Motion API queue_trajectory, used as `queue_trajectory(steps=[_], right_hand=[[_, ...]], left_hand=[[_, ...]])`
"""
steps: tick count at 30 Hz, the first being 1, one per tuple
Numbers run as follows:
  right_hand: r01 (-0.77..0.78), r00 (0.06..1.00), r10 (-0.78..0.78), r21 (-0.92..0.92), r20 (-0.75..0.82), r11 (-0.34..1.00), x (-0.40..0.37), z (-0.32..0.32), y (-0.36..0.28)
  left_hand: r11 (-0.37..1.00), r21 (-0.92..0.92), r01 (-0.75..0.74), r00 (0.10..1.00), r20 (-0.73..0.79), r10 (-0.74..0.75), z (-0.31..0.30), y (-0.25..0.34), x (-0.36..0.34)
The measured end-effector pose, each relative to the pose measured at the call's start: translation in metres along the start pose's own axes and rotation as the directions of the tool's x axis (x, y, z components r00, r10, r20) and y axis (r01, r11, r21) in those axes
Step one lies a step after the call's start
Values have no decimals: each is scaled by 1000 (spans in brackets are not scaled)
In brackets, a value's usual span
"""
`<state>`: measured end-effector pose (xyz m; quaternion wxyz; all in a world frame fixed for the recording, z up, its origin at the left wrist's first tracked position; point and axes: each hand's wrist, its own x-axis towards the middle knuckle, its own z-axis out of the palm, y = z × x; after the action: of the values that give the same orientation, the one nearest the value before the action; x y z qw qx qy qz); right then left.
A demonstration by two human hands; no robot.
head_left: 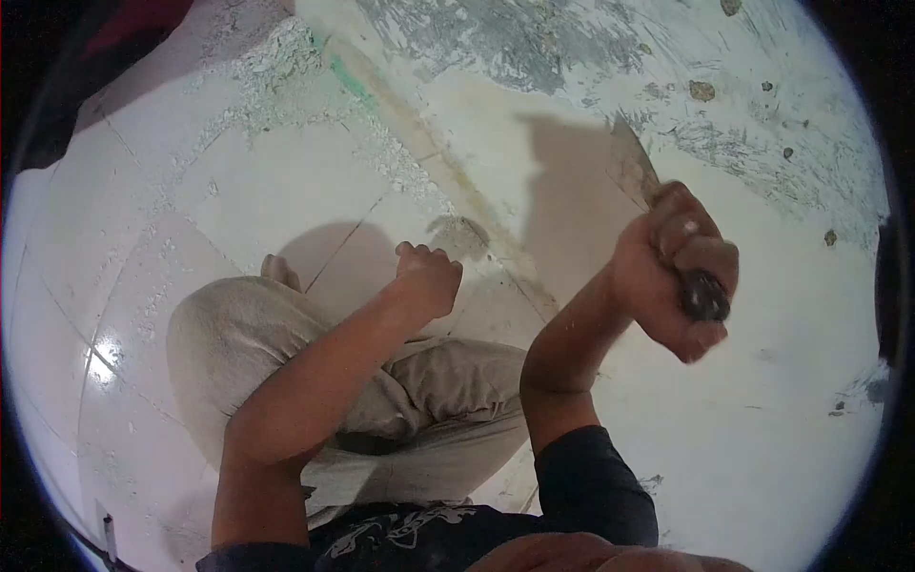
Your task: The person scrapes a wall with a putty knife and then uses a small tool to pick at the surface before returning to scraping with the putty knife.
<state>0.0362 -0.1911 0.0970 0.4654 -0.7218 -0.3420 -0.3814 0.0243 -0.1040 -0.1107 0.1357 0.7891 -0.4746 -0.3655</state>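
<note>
My right hand is wrapped round the black handle of a scraper, whose thin metal blade points up and away along the white wall. The butt of the handle shows between my thumb and fingers. The blade tip lies right at the edge of a patch where the paint is scraped back to grey. My left hand is curled into a loose fist above the floor, close to my bent knee, and nothing sticks out of it.
Pale paint flakes are heaped on the tiled floor along the foot of the wall. Small brown pits mark the wall. A dark red and black thing sits at the upper left, and a cable at the lower left.
</note>
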Motion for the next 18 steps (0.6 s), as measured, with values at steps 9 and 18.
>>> queue_trajectory(steps=[9,18], right_hand=[[-78,993,74,-37,-87,996,-8,-9,30],[-185,970,143,-213,-197,959,-17,-17,40]], left_hand=[[1000,21,0,999,-48,1,7,-2,1],[1000,1,-12,1000,-27,12,6,1,1]])
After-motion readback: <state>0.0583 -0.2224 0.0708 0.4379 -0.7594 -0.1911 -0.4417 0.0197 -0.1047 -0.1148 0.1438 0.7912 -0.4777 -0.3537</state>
